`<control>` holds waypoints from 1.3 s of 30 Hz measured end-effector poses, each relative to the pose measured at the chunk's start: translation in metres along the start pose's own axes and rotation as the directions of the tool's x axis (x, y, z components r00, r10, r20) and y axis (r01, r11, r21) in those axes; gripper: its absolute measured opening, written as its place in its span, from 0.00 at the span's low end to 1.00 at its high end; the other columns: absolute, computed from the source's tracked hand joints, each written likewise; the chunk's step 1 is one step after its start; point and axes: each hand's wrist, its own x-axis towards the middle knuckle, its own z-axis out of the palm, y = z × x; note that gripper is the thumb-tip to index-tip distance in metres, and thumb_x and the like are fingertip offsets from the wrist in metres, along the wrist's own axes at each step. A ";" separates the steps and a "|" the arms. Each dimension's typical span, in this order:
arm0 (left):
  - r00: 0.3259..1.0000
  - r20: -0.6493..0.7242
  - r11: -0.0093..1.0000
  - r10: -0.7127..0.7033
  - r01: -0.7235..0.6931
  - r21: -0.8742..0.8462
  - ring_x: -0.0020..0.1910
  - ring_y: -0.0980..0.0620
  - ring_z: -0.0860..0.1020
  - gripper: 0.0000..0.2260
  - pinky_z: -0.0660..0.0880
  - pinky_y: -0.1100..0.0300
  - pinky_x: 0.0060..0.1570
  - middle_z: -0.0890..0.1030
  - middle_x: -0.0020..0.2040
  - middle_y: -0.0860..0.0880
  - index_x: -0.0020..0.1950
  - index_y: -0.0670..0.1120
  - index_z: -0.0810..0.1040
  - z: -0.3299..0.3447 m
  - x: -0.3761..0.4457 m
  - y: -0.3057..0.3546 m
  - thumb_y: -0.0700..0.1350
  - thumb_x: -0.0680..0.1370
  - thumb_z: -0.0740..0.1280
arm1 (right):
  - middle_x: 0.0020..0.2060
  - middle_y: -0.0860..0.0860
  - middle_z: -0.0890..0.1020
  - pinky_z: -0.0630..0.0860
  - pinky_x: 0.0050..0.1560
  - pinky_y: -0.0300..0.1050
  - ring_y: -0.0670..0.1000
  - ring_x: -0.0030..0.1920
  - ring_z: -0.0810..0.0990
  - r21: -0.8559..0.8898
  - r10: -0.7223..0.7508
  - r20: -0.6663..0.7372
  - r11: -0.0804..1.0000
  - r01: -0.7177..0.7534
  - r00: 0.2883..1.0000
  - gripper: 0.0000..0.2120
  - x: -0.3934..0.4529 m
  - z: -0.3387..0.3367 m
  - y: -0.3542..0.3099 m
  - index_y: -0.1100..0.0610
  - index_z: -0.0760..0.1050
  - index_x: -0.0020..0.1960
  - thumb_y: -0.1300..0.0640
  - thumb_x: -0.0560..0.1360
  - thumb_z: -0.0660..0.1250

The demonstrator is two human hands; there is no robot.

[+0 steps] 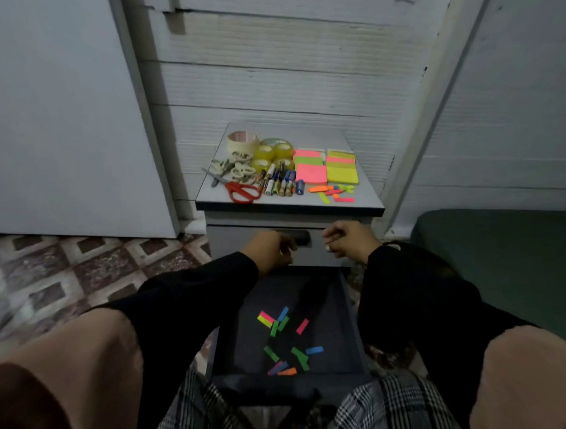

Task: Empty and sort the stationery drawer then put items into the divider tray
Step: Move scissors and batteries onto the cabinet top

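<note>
Lying scattered on the dark floor of the open drawer [349, 313] between my knees are the last loose sticky flags [285, 339], thin and bright. I am judging they are wanting a flat fingertip pinch, one cluster at a time. My left hand [271, 249] and right hand [351, 240] are hovering loosely curled, gripping nothing, below the cabinet top [365, 201] holding sorted tape rolls [268, 149], batteries [281, 182], scissors [237, 188] and sticky notes [325, 167].

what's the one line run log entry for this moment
drawer: open | page flags: inside | left hand: at upper handle | right hand: closed, beside
</note>
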 end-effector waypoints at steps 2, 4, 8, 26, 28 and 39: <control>0.999 0.030 0.999 -0.029 0.030 -0.020 0.55 0.47 0.78 0.13 0.72 0.60 0.56 0.81 0.55 0.44 0.59 0.42 0.78 0.013 -0.009 -0.013 0.39 0.75 0.68 | 0.36 0.51 0.75 0.72 0.37 0.39 0.48 0.37 0.74 -0.016 0.045 0.046 0.999 -0.044 0.998 0.08 -0.004 0.013 0.013 0.60 0.74 0.46 0.72 0.74 0.64; 0.997 0.058 0.998 -0.057 0.059 -0.021 0.56 0.48 0.78 0.13 0.72 0.60 0.58 0.81 0.56 0.44 0.60 0.43 0.78 0.027 -0.016 -0.025 0.40 0.75 0.69 | 0.36 0.51 0.75 0.71 0.36 0.39 0.50 0.40 0.75 -0.028 0.071 0.069 0.997 -0.070 0.995 0.09 -0.007 0.025 0.027 0.62 0.75 0.51 0.72 0.74 0.64; 0.987 0.129 0.995 -0.100 0.099 0.016 0.56 0.49 0.79 0.14 0.71 0.63 0.55 0.81 0.56 0.44 0.61 0.43 0.78 0.055 -0.027 -0.051 0.41 0.75 0.69 | 0.38 0.51 0.75 0.72 0.36 0.39 0.52 0.46 0.75 -0.076 0.117 0.150 0.991 -0.107 0.982 0.11 -0.012 0.049 0.057 0.63 0.75 0.54 0.72 0.73 0.66; 0.853 0.457 0.908 -0.253 0.045 0.418 0.55 0.46 0.79 0.17 0.76 0.54 0.53 0.79 0.57 0.45 0.62 0.46 0.74 0.177 -0.001 -0.119 0.53 0.76 0.65 | 0.45 0.52 0.76 0.73 0.49 0.42 0.52 0.48 0.77 -0.529 0.258 0.303 0.846 -0.064 0.917 0.10 0.029 0.117 0.189 0.59 0.75 0.48 0.59 0.70 0.73; 0.842 0.474 0.903 -0.256 0.033 0.429 0.54 0.46 0.79 0.20 0.76 0.54 0.52 0.79 0.56 0.46 0.61 0.46 0.74 0.187 0.004 -0.122 0.57 0.75 0.65 | 0.51 0.56 0.78 0.73 0.51 0.42 0.55 0.53 0.78 -0.564 0.282 0.321 0.824 -0.056 0.904 0.13 0.036 0.122 0.197 0.59 0.74 0.49 0.58 0.69 0.74; 0.871 0.437 0.903 -0.223 0.015 0.430 0.68 0.46 0.63 0.36 0.74 0.55 0.57 0.58 0.72 0.45 0.75 0.43 0.52 0.226 0.006 -0.126 0.56 0.75 0.66 | 0.69 0.58 0.62 0.65 0.70 0.52 0.59 0.69 0.62 -0.687 0.343 0.209 0.718 -0.112 0.916 0.45 0.031 0.169 0.211 0.59 0.58 0.72 0.49 0.63 0.78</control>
